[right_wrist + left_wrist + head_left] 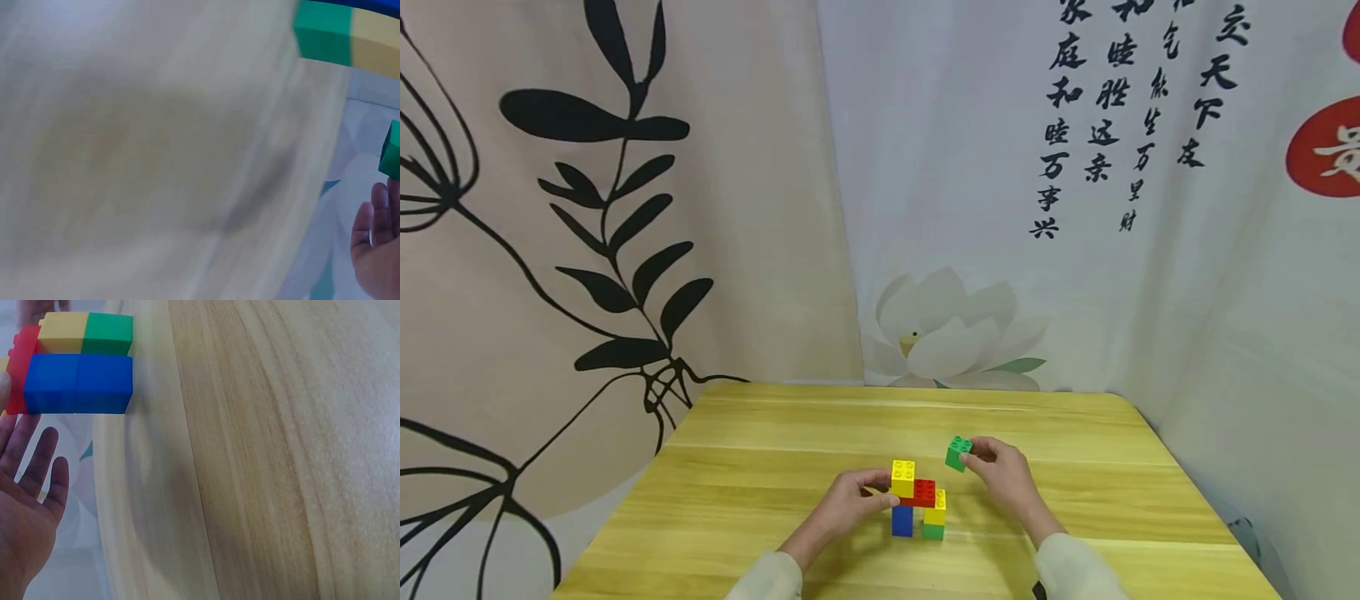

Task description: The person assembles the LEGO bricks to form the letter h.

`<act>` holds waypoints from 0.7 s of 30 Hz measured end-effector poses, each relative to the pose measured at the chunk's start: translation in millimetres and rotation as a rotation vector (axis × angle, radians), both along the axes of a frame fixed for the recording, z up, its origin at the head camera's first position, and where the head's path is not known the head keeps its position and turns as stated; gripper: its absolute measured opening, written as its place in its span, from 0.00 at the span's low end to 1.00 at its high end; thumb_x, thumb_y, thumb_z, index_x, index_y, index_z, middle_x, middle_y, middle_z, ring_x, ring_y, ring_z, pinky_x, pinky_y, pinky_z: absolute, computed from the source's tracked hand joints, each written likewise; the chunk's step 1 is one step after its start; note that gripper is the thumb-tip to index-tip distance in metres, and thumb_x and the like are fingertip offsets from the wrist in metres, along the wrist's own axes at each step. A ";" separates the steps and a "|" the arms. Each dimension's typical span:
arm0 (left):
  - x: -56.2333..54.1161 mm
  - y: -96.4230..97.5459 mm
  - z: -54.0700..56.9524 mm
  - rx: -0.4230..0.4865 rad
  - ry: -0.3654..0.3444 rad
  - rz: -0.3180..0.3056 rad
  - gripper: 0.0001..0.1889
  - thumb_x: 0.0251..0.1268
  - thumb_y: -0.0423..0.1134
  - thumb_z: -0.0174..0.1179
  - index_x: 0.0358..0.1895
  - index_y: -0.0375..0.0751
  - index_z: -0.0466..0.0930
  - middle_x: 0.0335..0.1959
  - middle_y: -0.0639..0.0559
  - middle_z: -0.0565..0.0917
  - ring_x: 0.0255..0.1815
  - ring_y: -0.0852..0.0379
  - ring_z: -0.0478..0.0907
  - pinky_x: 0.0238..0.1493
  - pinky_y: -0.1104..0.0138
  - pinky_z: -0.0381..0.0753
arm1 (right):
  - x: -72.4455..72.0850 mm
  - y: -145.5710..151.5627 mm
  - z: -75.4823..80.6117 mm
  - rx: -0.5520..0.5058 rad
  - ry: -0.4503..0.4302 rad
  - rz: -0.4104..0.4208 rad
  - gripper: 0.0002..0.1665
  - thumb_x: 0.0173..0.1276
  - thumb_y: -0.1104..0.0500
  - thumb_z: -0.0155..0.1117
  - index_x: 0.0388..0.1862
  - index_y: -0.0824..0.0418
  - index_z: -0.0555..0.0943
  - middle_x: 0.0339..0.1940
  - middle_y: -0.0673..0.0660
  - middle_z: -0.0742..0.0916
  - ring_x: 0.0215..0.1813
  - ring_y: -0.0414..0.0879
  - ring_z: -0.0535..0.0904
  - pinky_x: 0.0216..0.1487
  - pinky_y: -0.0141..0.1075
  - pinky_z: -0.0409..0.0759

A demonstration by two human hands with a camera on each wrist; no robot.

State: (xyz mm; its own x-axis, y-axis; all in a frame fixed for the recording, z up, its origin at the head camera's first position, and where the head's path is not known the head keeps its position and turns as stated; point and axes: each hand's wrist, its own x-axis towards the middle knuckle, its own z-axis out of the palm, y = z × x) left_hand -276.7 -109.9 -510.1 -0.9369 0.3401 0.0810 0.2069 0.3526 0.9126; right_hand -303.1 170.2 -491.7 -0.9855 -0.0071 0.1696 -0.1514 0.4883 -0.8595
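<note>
A small bridge of toy building blocks stands on the table (715, 517). Its left leg is two blue blocks (78, 384); its right leg is a yellow block (936, 508) over a green one (933, 532). Across both lies a red brick (927, 492), topped at its left end by another yellow block (902, 478). My left hand (848, 502) pinches the bridge's upper left side, thumb in front and fingers behind. Raised to the right, behind the bridge, my right hand (1006, 477) grips a separate green block (957, 453) between thumb and fingers.
Behind the table hangs a curtain (775, 208) printed with dark plants, a lotus and lettering. The table's far edge (925, 388) runs close to it. Both forearms wear light sleeves (1078, 568).
</note>
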 end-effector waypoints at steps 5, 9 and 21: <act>0.9 -0.8 0.2 0.006 -0.012 0.003 0.19 0.63 0.49 0.69 0.54 0.47 0.85 0.45 0.55 0.84 0.49 0.49 0.77 0.48 0.59 0.77 | -1.1 -6.3 17.5 0.010 0.037 0.026 0.21 0.67 0.53 0.70 0.54 0.64 0.82 0.43 0.52 0.85 0.49 0.49 0.80 0.45 0.40 0.81; 1.0 -1.0 0.6 0.002 -0.004 -0.008 0.19 0.63 0.49 0.68 0.54 0.46 0.85 0.45 0.56 0.84 0.49 0.48 0.77 0.48 0.60 0.77 | -0.3 -12.0 26.5 -0.013 0.048 0.052 0.21 0.66 0.54 0.70 0.55 0.63 0.83 0.42 0.51 0.85 0.49 0.48 0.80 0.44 0.38 0.81; -0.2 -0.7 0.0 0.000 0.025 -0.020 0.18 0.65 0.48 0.67 0.54 0.45 0.84 0.45 0.57 0.85 0.48 0.54 0.78 0.47 0.61 0.77 | 7.5 -29.8 47.7 -0.029 0.099 0.118 0.21 0.67 0.54 0.70 0.55 0.63 0.83 0.43 0.51 0.86 0.47 0.46 0.80 0.51 0.42 0.79</act>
